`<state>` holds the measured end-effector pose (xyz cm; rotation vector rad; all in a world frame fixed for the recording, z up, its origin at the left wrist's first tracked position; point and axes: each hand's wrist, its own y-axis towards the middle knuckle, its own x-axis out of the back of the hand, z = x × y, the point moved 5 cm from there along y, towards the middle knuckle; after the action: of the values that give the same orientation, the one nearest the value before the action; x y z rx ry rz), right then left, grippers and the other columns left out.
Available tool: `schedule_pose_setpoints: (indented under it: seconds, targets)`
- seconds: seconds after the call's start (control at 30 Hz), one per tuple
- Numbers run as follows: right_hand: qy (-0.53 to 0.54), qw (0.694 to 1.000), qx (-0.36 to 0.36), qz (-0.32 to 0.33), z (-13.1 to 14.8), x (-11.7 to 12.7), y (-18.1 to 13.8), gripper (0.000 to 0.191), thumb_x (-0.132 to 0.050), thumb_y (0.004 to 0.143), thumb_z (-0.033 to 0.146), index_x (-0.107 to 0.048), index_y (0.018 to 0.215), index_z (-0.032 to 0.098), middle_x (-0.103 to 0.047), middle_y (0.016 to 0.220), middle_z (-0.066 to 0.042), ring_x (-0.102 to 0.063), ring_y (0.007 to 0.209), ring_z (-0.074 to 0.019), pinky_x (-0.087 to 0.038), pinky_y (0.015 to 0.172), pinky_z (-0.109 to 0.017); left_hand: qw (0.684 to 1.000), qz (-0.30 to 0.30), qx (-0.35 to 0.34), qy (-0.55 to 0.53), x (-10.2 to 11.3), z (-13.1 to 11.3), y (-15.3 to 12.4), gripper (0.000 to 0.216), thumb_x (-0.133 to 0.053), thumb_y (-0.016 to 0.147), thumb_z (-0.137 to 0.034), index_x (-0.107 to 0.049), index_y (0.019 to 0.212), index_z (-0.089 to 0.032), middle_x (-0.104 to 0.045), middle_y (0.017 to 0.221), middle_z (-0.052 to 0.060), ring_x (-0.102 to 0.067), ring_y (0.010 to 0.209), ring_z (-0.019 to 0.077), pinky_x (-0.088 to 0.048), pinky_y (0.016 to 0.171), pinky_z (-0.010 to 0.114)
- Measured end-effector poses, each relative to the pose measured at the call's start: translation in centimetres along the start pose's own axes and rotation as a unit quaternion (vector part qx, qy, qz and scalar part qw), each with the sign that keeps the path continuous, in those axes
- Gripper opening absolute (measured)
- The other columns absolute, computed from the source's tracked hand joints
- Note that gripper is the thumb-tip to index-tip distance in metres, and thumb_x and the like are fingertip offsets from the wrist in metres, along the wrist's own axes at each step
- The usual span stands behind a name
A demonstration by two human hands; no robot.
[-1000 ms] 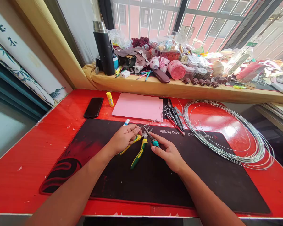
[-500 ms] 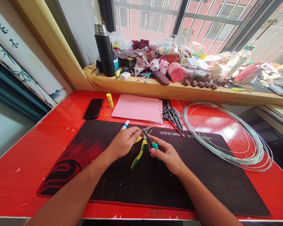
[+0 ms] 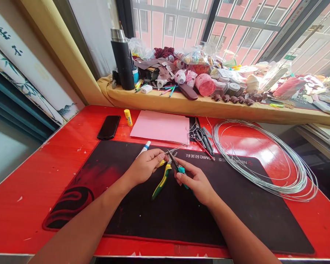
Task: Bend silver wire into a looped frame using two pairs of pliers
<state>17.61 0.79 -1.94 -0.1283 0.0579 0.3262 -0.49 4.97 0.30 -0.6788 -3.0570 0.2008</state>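
My left hand [image 3: 146, 165] pinches a thin metal wire [image 3: 178, 147], whose length runs up and right past the fingers. Closed around the teal handles of needle-nose pliers [image 3: 173, 160] is my right hand [image 3: 194, 180]. The pliers' pointed jaws reach toward the wire beside my left fingertips; whether they touch it I cannot tell. Below, a second pair of pliers [image 3: 162, 185] with green and yellow handles lies on the black desk mat [image 3: 154, 220], one handle partly hidden by my left hand. A white and blue pen [image 3: 145, 146] lies just behind my left hand.
A large coil of wire [image 3: 291, 189] lies at the right. Behind the mat are pink paper [image 3: 161, 126], scissors [image 3: 195, 134], a utility knife [image 3: 206, 141], a glue stick [image 3: 128, 118] and a phone [image 3: 109, 127]. The sill holds a black flask [image 3: 123, 62] and craft supplies.
The pliers' tips have shifted slightly away from my left fingers. Both hands otherwise stay nearly in place, with the same grips.
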Motion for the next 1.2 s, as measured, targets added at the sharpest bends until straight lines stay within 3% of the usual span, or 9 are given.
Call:
schedule_pose_setpoints:
  seconds: [0.27, 0.6, 0.97, 1.2]
  targets:
    - [0.002, 1.000, -0.001, 0.001, -0.3, 0.1, 0.0, 0.060, -0.075, 0.087, 0.040, -0.061, 0.143, 0.021, -0.061, 0.087, -0.001, -0.052, 0.073, -0.0143, -0.048, 0.067, -0.029, 0.999, -0.016, 0.019, -0.046, 0.2, 0.0, 0.1, 0.044, -0.065, 0.085, -0.059, -0.064, 0.087, -0.014, -0.026, 0.054, -0.011, -0.019, 0.046, 0.0070, -0.015, 0.044, 0.022]
    - [-0.014, 1.000, 0.016, 0.019, 0.1, 0.0, -0.1, 0.058, -0.074, 0.089, 0.041, -0.062, 0.143, 0.023, -0.065, 0.093, -0.003, -0.055, 0.077, -0.0160, -0.048, 0.071, -0.030, 0.998, -0.046, -0.002, -0.029, 0.5, -0.2, 0.0, 0.044, -0.065, 0.087, -0.058, -0.066, 0.091, -0.014, -0.029, 0.055, -0.010, -0.024, 0.046, 0.0075, -0.018, 0.045, 0.022]
    - [-0.038, 0.999, 0.016, -0.003, 0.5, 0.2, -0.2, 0.058, -0.074, 0.088, 0.042, -0.063, 0.141, 0.023, -0.070, 0.105, -0.006, -0.062, 0.092, -0.0223, -0.051, 0.091, -0.039, 0.991, -0.091, -0.052, 0.081, 0.9, -2.0, -0.6, 0.035, -0.062, 0.089, -0.048, -0.077, 0.097, -0.017, -0.058, 0.062, -0.001, -0.055, 0.063, 0.0164, -0.043, 0.060, 0.026]
    - [-0.047, 0.999, 0.013, 0.003, 0.6, 0.1, -0.3, 0.058, -0.074, 0.088, 0.044, -0.063, 0.142, 0.025, -0.072, 0.107, -0.006, -0.064, 0.097, -0.0247, -0.052, 0.094, -0.041, 0.994, -0.072, -0.052, 0.068, 0.7, -2.1, -0.6, 0.035, -0.061, 0.090, -0.046, -0.075, 0.096, -0.015, -0.045, 0.055, -0.005, -0.045, 0.057, 0.0131, -0.037, 0.056, 0.025]
